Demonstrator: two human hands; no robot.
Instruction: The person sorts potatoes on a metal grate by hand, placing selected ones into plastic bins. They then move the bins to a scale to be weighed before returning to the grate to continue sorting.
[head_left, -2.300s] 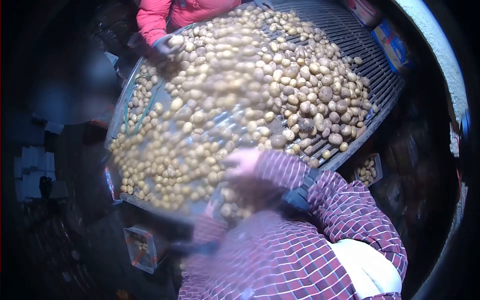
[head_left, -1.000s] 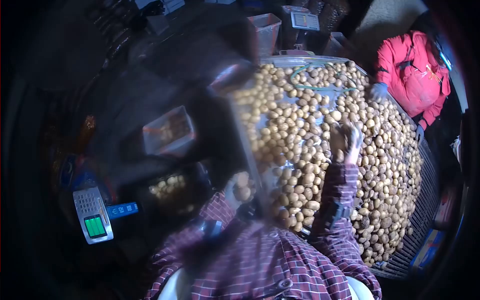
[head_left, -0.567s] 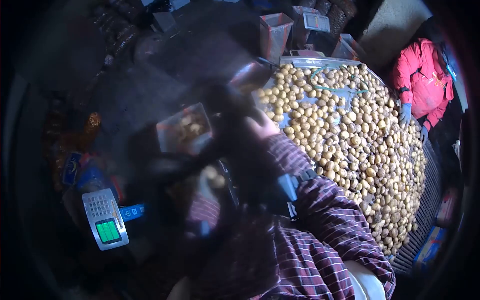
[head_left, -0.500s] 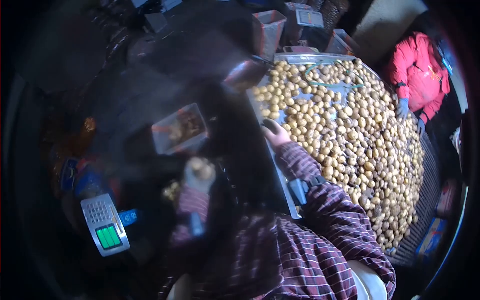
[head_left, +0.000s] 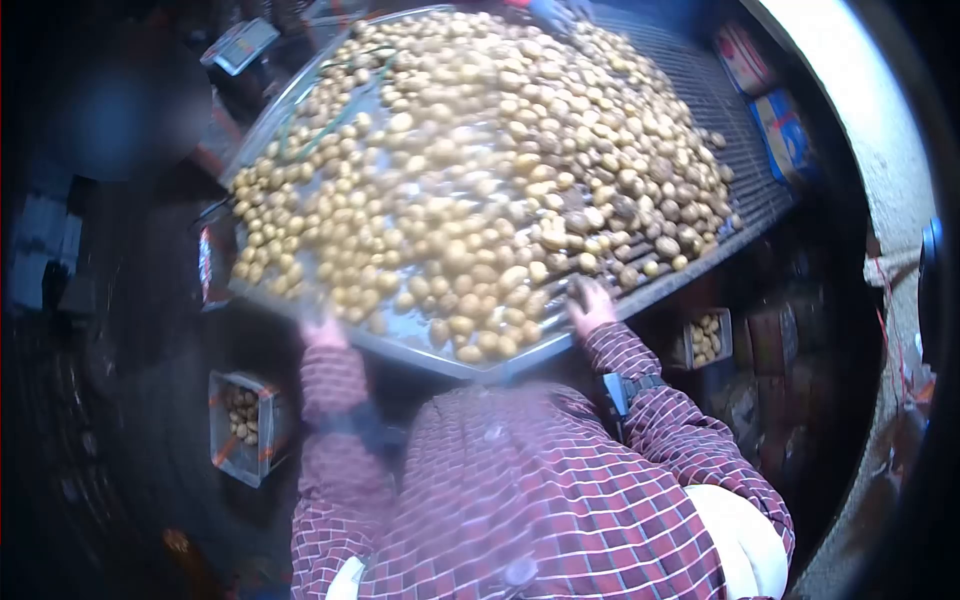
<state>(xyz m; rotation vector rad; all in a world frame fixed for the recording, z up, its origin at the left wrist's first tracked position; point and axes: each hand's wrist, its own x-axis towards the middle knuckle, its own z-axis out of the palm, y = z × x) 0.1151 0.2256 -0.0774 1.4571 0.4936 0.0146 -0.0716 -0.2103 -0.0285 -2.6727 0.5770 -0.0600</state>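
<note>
Many potatoes are spread over a metal sorting table in front of me. My left hand is at its near-left rim, beside the nearest potatoes. Motion smears its fingers, so I cannot see whether anything is in them. My right hand rests at the near rim on the right, with dark-covered fingers stretched over the slats beside some potatoes. It appears to hold nothing.
On the floor at left stands a clear bin with potatoes inside. Another container of potatoes sits under the table's right side. A co-worker's gloved hands reach the far edge. Slats and printed boxes lie at right.
My view has swung right toward the table. My left hand, earlier low at the left with what looked like potatoes, is now at the rim. My right hand has moved along the rim.
</note>
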